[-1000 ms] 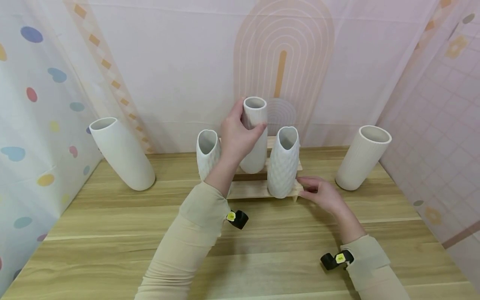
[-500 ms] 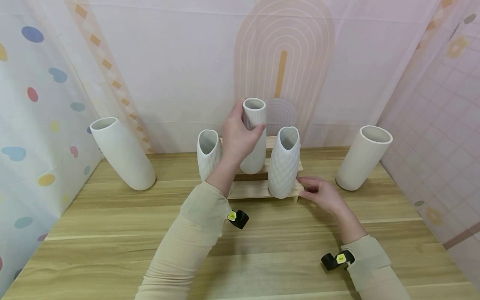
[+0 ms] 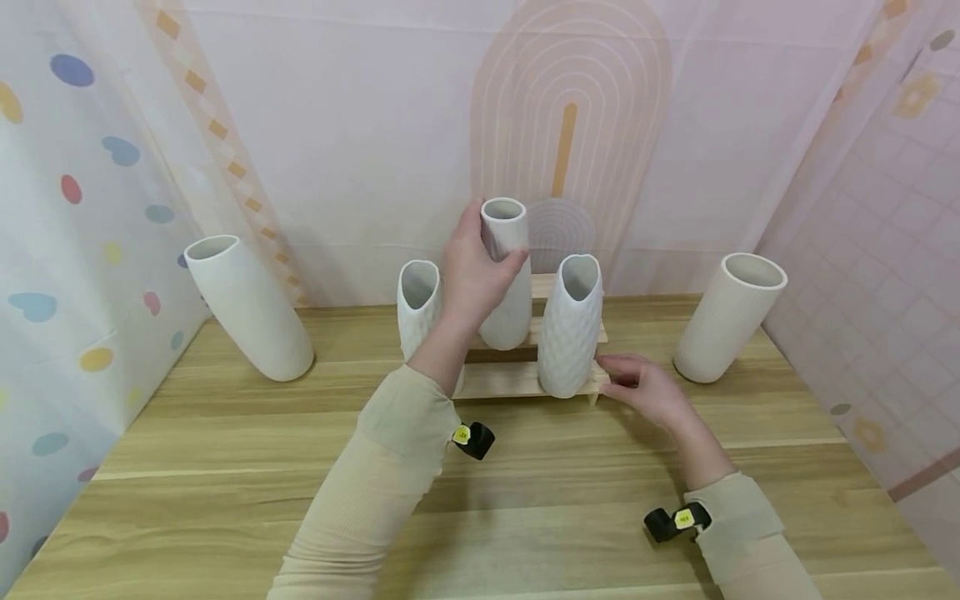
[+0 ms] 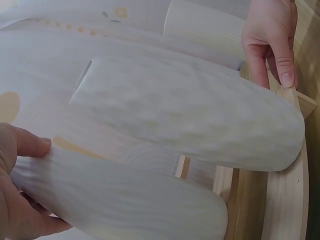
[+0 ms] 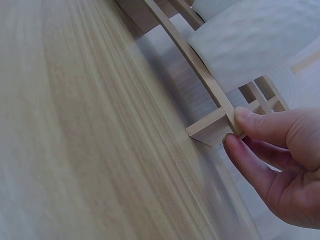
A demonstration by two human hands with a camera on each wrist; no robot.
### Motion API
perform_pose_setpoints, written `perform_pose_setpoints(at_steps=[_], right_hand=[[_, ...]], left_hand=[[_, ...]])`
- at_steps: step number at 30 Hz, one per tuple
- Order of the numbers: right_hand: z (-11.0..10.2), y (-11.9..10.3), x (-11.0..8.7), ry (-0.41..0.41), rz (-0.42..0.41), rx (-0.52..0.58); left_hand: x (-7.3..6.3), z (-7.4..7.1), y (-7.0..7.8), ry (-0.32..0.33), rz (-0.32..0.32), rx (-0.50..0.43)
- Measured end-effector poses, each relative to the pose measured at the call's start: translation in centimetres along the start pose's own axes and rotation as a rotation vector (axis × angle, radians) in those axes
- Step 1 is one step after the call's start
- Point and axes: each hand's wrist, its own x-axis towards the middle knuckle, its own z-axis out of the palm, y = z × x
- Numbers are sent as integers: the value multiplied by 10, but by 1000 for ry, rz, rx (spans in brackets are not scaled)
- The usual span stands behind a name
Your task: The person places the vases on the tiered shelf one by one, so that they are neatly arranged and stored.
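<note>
My left hand (image 3: 478, 271) grips a tall white ribbed vase (image 3: 513, 304) near its top, thumb across the front. The vase stands on the middle tier of a stepped wooden rack (image 3: 498, 380). With thumb and fingers, my right hand (image 3: 651, 390) pinches the right end of the rack's front shelf; the right wrist view shows the thumb (image 5: 244, 114) on top of the board. On that shelf, beside the right hand, stands a white vase with a dimpled pattern (image 3: 570, 333). A similar vase (image 3: 417, 315) is at the left, partly hidden behind my left forearm.
A smooth white vase (image 3: 255, 317) with a slanted mouth stands on the wooden table (image 3: 570, 500) at the far left. At the right stands a wide ribbed white vase (image 3: 723, 321). A patterned curtain (image 3: 360, 150) hangs close behind the rack.
The top of the vase in my left hand has shifted slightly left, and the hand still grips it. The right hand keeps its pinch on the rack. The head view has moved slightly.
</note>
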Motion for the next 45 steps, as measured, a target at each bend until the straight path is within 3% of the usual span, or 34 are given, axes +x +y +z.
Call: perform_pose_setpoints(at_steps=[7,17,35,45], right_hand=[[1,-3,-1,3,-20,30],[0,2,0,11,-10,7],[0,0,0,10,-21,28],[1,-1,0,10,-15,19]], left_hand=[[-4,-3,4,2,21,-21],[-19,-23,21,-14,79,-72],[-50,-37,15,-45,191,-178],[-69,-63,8,-33,234,-229]])
